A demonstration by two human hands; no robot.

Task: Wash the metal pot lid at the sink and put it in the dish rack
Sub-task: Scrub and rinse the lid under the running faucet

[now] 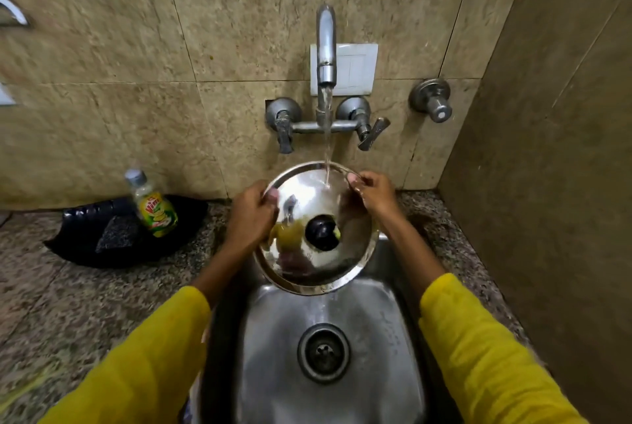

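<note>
A round shiny metal pot lid [307,252] with a black knob in its middle is held tilted over the steel sink [386,338], its top face toward me. My left hand [249,215] grips its left rim and my right hand [372,194] grips its upper right rim. Water runs from the wall tap [325,47] onto the upper part of the lid and flows off into the basin. No dish rack is in view.
A dish soap bottle [154,208] stands on a black plastic tray [85,252] with a scrub pad [118,235] on the granite counter left of the sink. Two tap handles [371,133] and a separate valve [432,100] sit on the tiled wall. A side wall stands close at the right.
</note>
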